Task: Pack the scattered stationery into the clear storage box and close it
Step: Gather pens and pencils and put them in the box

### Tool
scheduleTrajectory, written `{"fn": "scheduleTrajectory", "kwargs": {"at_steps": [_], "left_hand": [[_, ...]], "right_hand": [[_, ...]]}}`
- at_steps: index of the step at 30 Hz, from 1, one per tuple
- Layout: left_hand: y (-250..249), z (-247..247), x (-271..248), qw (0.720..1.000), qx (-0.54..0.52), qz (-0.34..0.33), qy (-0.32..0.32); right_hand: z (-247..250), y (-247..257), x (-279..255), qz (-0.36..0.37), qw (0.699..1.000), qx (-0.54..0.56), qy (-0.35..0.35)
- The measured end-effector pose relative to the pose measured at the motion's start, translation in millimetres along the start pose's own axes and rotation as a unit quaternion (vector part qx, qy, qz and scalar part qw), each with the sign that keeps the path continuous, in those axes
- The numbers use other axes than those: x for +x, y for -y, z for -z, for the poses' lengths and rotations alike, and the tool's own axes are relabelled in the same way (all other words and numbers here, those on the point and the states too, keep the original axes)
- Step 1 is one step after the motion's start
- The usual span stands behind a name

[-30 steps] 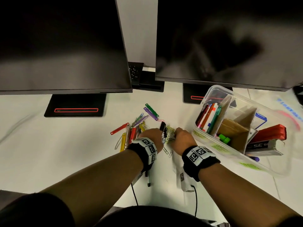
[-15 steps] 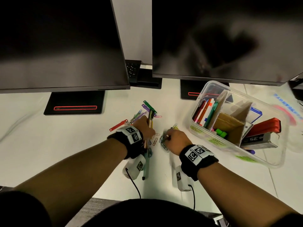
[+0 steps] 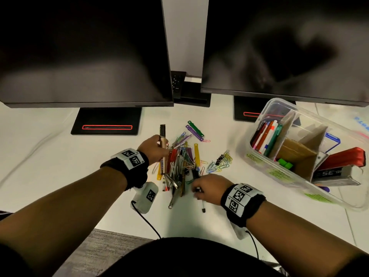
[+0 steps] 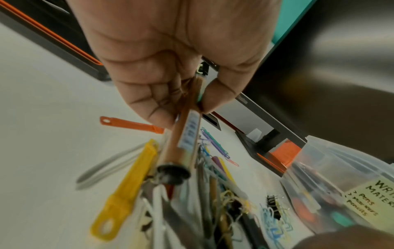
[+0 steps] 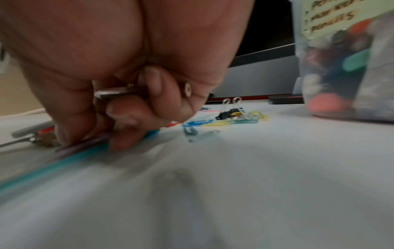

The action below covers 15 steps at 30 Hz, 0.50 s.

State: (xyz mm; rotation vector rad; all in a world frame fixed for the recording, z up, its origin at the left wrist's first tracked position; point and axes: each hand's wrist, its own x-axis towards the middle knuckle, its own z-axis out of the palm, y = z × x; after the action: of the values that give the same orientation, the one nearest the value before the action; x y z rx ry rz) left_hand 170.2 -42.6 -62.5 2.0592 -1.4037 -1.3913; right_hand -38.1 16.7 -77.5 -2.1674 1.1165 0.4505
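A pile of scattered pens, coloured file fasteners and clips (image 3: 182, 162) lies on the white desk. My left hand (image 3: 154, 147) is at the pile's left edge and grips a brown marker (image 3: 162, 148) with a black cap, held upright; the left wrist view shows the fingers (image 4: 168, 107) curled round the marker (image 4: 185, 136) together with a thinner green pen. My right hand (image 3: 201, 189) is at the pile's near end, curled round a couple of pens, one tip (image 3: 203, 207) sticking out below. The clear storage box (image 3: 265, 104) stands open at the right.
Loose paper clips and a black binder clip (image 3: 220, 158) lie between the pile and the box. The box holds pens (image 3: 265, 136), cardboard dividers and a red stapler (image 3: 343, 158). Two monitors (image 3: 83, 50) on black stands (image 3: 105, 121) overhang the desk's back.
My left hand has lifted the brown marker upright out of the pile. My right hand has left the paper clips and drawn back to the pile's near end, where it grips pens.
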Motion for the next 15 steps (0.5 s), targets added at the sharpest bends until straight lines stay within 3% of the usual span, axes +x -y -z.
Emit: {"fn": "scheduleTrajectory", "kwargs": {"at_steps": [8, 11, 15], "left_hand": [[13.4, -4.8, -14.7, 0.991, 0.128, -0.029, 0.005], [8.7, -17.5, -22.5, 0.962, 0.257, -0.08, 0.047], [-6.2, -39.8, -29.2, 0.924, 0.349, -0.113, 0.105]], "right_hand": [[-3.3, -21.1, -6.9, -0.065, 0.992, -0.047, -0.096], [-6.2, -20.3, -11.8, -0.112, 0.986, -0.014, -0.122], [-4.8, -19.5, -13.4, -0.182, 0.972, 0.037, -0.141]]}}
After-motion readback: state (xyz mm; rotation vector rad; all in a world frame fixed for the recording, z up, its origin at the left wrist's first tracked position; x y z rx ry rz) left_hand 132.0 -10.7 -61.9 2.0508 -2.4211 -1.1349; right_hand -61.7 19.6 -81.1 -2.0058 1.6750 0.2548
